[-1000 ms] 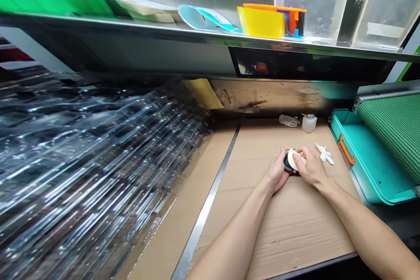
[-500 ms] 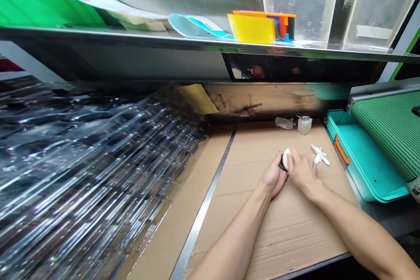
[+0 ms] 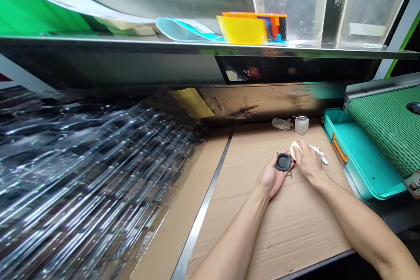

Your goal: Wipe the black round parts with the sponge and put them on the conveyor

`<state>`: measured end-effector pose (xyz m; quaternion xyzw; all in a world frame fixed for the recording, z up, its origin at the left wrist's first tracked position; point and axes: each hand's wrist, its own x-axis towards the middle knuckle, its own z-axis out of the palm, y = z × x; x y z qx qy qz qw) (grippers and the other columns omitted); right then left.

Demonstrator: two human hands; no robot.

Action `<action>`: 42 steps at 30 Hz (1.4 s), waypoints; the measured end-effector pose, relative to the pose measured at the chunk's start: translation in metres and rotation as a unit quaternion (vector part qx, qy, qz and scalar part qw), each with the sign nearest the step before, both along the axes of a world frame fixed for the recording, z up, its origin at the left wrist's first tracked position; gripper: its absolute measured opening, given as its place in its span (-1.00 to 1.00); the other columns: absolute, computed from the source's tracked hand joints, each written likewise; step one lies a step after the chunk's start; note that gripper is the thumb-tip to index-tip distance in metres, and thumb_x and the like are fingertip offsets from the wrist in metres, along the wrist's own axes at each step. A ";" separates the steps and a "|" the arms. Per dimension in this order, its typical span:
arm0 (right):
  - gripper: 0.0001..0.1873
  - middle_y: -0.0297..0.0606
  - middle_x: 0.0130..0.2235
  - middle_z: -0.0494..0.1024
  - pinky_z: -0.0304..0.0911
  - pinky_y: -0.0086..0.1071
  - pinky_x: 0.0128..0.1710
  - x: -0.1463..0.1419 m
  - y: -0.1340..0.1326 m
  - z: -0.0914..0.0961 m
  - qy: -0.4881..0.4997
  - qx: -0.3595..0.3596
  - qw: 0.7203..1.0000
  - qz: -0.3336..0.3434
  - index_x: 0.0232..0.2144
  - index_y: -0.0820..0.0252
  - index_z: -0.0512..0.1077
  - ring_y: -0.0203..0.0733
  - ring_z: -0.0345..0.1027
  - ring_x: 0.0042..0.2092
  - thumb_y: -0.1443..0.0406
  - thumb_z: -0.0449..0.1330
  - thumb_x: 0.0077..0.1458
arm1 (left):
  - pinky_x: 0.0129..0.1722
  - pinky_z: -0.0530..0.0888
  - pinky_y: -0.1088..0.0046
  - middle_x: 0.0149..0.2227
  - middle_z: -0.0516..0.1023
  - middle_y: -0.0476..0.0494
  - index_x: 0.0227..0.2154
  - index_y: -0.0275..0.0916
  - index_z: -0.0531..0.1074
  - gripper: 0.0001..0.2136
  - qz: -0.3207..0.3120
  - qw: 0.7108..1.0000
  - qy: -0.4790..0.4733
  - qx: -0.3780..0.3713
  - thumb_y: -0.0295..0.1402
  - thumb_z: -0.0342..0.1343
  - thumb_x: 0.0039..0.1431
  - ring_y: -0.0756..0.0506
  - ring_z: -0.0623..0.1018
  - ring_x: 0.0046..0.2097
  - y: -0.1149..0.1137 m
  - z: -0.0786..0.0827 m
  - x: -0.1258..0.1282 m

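My left hand (image 3: 273, 176) holds a round black dish-shaped part (image 3: 283, 162), its hollow face turned up toward me. Just to the right, my right hand (image 3: 308, 162) grips a cream-coloured round pad (image 3: 295, 149), with the thumb on its near face. Pad and black part are apart by a small gap. Beyond my right hand lie some white finger-shaped pieces (image 3: 320, 154), partly hidden by it. Both hands are above a cardboard sheet (image 3: 262, 223).
Stacked clear plastic trays (image 3: 98, 183) fill the left side. At the back stand a small white bottle (image 3: 301, 124) and a crumpled clear bag (image 3: 281, 124). A teal bin (image 3: 370, 175) sits at right beside a green conveyor belt (image 3: 390, 118) carrying a black round part (image 3: 414, 107). A metal shelf (image 3: 197, 48) crosses above.
The pad, pressed against the black part before, has come away to the right with my right hand. The black part has tilted so its face shows. The view has shifted slightly.
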<state>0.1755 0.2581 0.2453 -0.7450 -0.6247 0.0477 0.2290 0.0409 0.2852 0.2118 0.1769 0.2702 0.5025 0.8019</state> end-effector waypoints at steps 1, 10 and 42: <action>-0.58 -0.18 -0.16 0.64 0.26 -0.30 -0.14 0.005 0.000 0.001 0.034 0.023 0.999 0.010 0.15 0.03 0.36 -0.06 0.51 -0.14 0.07 -0.06 0.40 | 0.10 0.54 0.16 -0.08 0.63 -0.29 -0.10 -0.34 0.52 -0.69 0.005 1.000 -0.002 -0.003 -0.29 -0.10 0.45 -0.17 0.61 0.00 0.001 0.000 0.000; -0.68 -0.33 -0.30 0.59 0.26 -0.44 -0.31 0.003 0.000 -0.016 0.294 -0.001 0.938 0.182 -0.18 0.15 0.48 -0.23 0.43 -0.31 0.08 0.07 0.24 | 0.16 0.48 0.14 -0.02 0.61 -0.31 -0.10 -0.31 0.53 -0.74 -0.014 1.000 0.004 0.027 -0.26 0.04 0.38 -0.23 0.58 0.07 -0.001 -0.002 0.000; -0.65 -0.24 -0.16 0.65 0.19 -0.37 -0.24 -0.006 -0.002 0.000 -0.015 -0.015 0.999 0.049 0.02 0.01 0.43 -0.09 0.52 -0.17 0.08 -0.06 0.41 | 0.13 0.51 0.18 -0.09 0.64 -0.30 -0.19 -0.34 0.54 -0.63 -0.011 1.000 -0.013 -0.014 -0.29 -0.17 0.47 -0.17 0.60 0.02 0.002 0.000 0.001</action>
